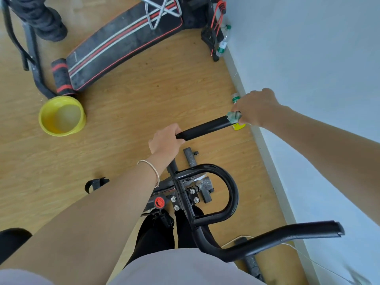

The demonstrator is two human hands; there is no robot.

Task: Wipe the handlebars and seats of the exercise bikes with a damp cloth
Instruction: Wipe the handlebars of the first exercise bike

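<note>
**A:** What's farthest left?

**B:** A yellow basin (pixel 61 116) on the wooden floor (pixel 144 99), with a sit-up bench (pixel 123 48) behind it.

**A:** And the hands?

**B:** The left hand (pixel 166 140) has its grip wrapped round the inner end of the far handlebar (pixel 205 128). The bar's long axis slants from there up and to the right. At its outer tip the right hand (pixel 255 108) grips a bunched blue-green cloth (pixel 233 117) against the bar.

**A:** So where does the stroke go?

**B:** Probably back toward the left hand, since the bare black length lies between them.

**A:** And the room?

**B:** The near handlebar (pixel 298 233) sits low on the right, and neither hand touches it. A pale wall (pixel 308 58) stands close beyond the tip.
</note>
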